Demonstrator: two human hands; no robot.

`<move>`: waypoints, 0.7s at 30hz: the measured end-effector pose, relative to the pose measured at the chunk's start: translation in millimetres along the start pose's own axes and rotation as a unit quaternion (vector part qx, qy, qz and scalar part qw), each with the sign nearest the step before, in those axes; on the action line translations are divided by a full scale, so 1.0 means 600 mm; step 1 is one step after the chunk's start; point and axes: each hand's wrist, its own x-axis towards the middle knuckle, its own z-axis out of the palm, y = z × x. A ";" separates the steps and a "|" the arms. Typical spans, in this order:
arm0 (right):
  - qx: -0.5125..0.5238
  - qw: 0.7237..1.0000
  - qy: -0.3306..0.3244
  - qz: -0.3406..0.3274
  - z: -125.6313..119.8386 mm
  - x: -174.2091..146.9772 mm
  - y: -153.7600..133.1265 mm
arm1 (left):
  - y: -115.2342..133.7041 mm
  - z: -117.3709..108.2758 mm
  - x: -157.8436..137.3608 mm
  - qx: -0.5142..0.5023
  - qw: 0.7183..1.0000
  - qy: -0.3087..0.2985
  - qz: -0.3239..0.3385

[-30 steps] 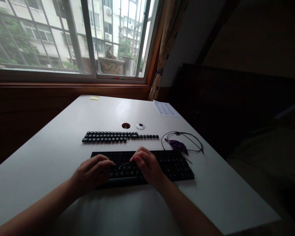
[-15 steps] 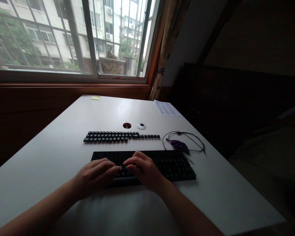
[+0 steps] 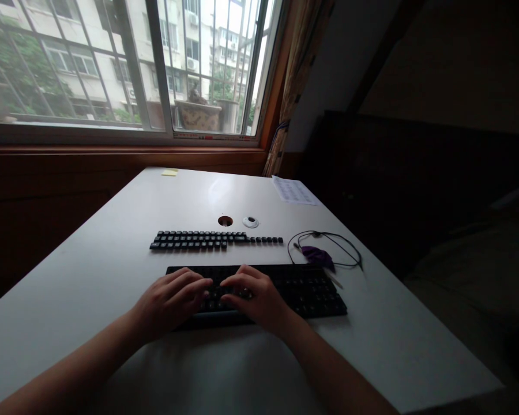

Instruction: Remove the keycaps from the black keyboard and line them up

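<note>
A black keyboard lies on the white desk in front of me, some of its key positions dark and without visible caps. Over its left half is my left hand, fingers bent and slightly apart, with nothing visible in them. Close beside it, my right hand hovers or rests on the middle keys, thumb and index finger parted around a small gap. Whether the fingertips touch the keys I cannot tell. Behind the keyboard, loose black keycaps stand in rows, with a line of smaller keycaps to their right.
A coiled black cable and a purple cloth lie right of the keycaps, with a thin stick-like tool near the keyboard. Farther back are a cable hole, its white cover, printed paper and yellow notes.
My left hand's fingertips have lifted slightly up and back from the keys, and its fingers have parted. My right thumb and index finger have spread a little. The view has shifted slightly.
</note>
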 end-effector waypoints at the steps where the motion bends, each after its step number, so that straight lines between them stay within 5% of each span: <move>1: -0.006 1.000 0.008 0.004 -0.005 0.001 -0.001 | -0.004 0.000 0.000 0.006 1.000 -0.001 -0.016; 8: -0.110 0.989 0.093 0.013 -0.063 0.030 -0.008 | -0.028 -0.002 -0.001 0.004 0.994 -0.066 -0.090; 13: -0.249 0.965 0.023 0.084 -0.076 0.074 0.037 | -0.035 0.003 -0.005 -0.005 0.988 -0.099 -0.119; 21: -0.369 0.905 -0.078 0.198 -0.032 0.110 0.100 | -0.039 0.009 -0.008 -0.017 0.986 -0.097 -0.131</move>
